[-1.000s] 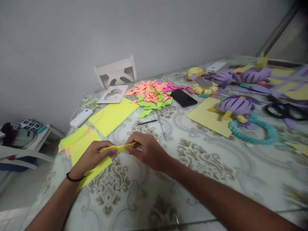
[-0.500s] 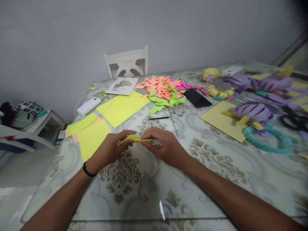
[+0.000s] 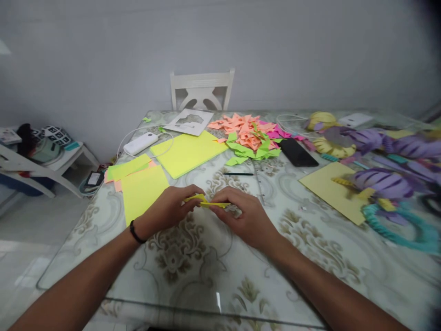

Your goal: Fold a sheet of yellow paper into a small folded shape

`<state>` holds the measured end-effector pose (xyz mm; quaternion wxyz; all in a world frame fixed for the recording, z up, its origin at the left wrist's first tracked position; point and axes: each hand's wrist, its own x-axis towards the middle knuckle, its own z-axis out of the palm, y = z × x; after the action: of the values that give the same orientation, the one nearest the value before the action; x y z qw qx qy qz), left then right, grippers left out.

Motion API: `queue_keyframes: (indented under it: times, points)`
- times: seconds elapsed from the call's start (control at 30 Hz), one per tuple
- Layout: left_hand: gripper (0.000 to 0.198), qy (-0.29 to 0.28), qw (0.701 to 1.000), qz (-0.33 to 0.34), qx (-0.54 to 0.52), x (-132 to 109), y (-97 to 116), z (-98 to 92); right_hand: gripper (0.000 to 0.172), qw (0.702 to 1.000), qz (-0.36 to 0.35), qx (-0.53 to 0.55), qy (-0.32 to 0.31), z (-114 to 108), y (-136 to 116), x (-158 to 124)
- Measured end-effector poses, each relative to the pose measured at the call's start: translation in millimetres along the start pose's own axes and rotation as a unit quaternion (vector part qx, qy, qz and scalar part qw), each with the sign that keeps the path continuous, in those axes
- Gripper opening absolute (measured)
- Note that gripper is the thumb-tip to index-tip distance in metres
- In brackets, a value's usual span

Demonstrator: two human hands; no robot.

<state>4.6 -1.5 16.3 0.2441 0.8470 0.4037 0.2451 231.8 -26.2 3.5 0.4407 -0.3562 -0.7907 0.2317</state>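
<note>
Pinching folded yellow paper (image 3: pixel 206 203) over the table (image 3: pixel 237 280), we've got our left hand (image 3: pixel 174 207) on its left end & right hand (image 3: pixel 246 214) on its right, both grips narrow. Just far of it lies a dark stick (image 3: pixel 238 174) (pen or pencil, can't tell), w/ a yellow sheet (image 3: pixel 143 188) to the left & a black phone (image 3: pixel 298 152) far right.

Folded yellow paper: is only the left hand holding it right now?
No, the left hand and the right hand each pinch the folded yellow paper between thumb and fingers.
</note>
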Motion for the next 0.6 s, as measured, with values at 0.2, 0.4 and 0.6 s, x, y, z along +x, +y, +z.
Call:
queue_keyframes:
  times: [0.2,0.4,0.6]
  points:
    - [0.017,-0.013,1.000,-0.017,-0.005,3.0,2.5,-2.6,0.004,1.000,0.005,0.026,-0.012,-1.0,1.4,1.4]
    - [0.016,-0.017,1.000,-0.017,0.008,4.9,1.2,-3.3,0.006,0.999,-0.004,0.028,-0.018,-2.5,1.7,0.8]
    - [0.011,0.005,1.000,0.014,0.027,4.5,-0.3,-3.2,0.006,0.999,-0.006,0.031,-0.020,-2.6,2.1,2.0]
